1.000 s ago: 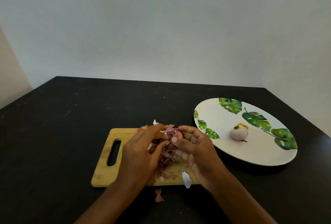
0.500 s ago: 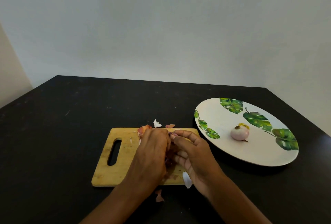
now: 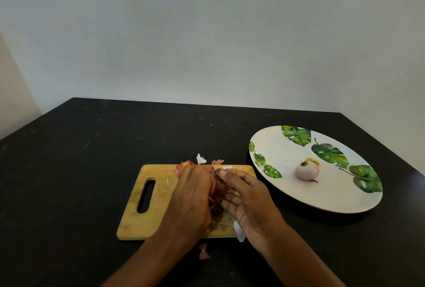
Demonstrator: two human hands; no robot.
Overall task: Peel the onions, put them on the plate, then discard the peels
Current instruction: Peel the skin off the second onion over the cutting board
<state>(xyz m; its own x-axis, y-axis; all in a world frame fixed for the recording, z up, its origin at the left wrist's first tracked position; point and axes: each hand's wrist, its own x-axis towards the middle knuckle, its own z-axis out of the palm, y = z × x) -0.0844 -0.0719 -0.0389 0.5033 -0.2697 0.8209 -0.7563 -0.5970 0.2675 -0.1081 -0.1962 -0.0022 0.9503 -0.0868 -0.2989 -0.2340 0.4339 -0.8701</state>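
Note:
A wooden cutting board (image 3: 133, 222) lies on the black table. Both hands meet above its right half. My left hand (image 3: 193, 197) is palm down, curled over an onion (image 3: 217, 173) of which only a purple sliver shows. My right hand (image 3: 248, 197) touches it from the right, thumb and forefinger pinching a brownish peel (image 3: 222, 187) between the hands. One peeled onion (image 3: 307, 171) sits on the white leaf-patterned plate (image 3: 276, 149) to the right.
Loose peels lie about: a white scrap (image 3: 201, 159) and a pink scrap (image 3: 217, 162) beyond the board's far edge, a pink piece (image 3: 203, 251) on the table in front, a white piece (image 3: 239, 232) at the board's near right corner. A wall stands behind the table.
My left hand has rolled over the onion and now hides it. Both hands have dropped closer to the board. The plate and its onion have not moved.

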